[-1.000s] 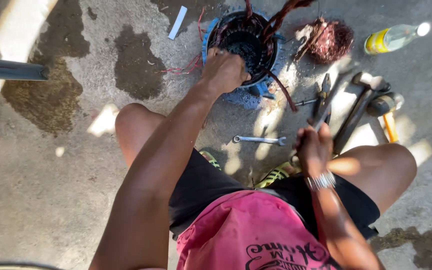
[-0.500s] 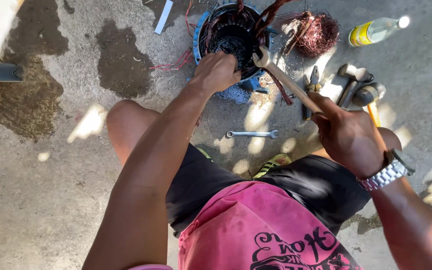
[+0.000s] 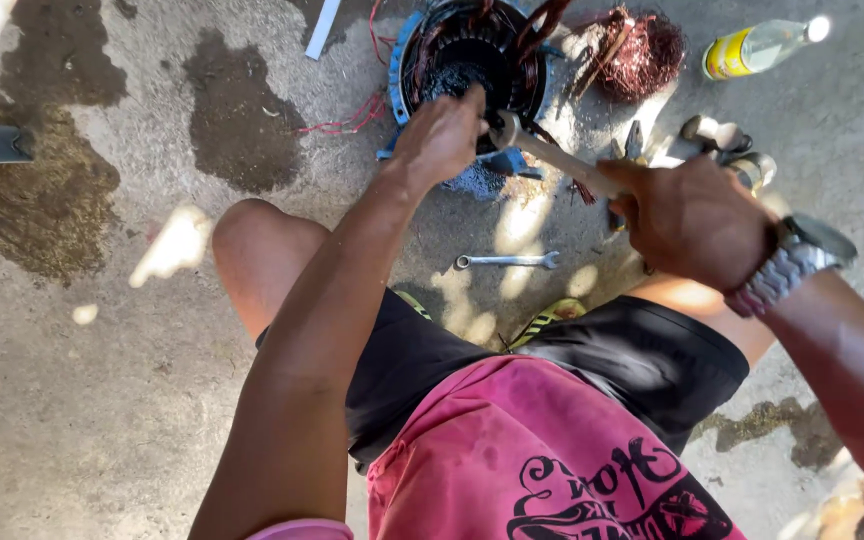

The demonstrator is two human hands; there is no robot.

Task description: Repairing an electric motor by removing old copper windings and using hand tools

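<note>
A round motor stator with dark windings and a blue housing stands on the concrete ground ahead of my knees. My left hand grips its near rim, fingers closed over the edge. My right hand, with a metal watch on the wrist, is closed on the wooden handle of a hammer. The hammer's head reaches the stator's rim right beside my left hand.
A small spanner lies on the ground between my knees. A tangle of copper wire, a plastic bottle and more tools lie to the right of the stator. Dark wet patches mark the concrete at left.
My right hand picked up the hammer from the tools at right and swung it toward the stator rim. My left hand stayed on the stator.
</note>
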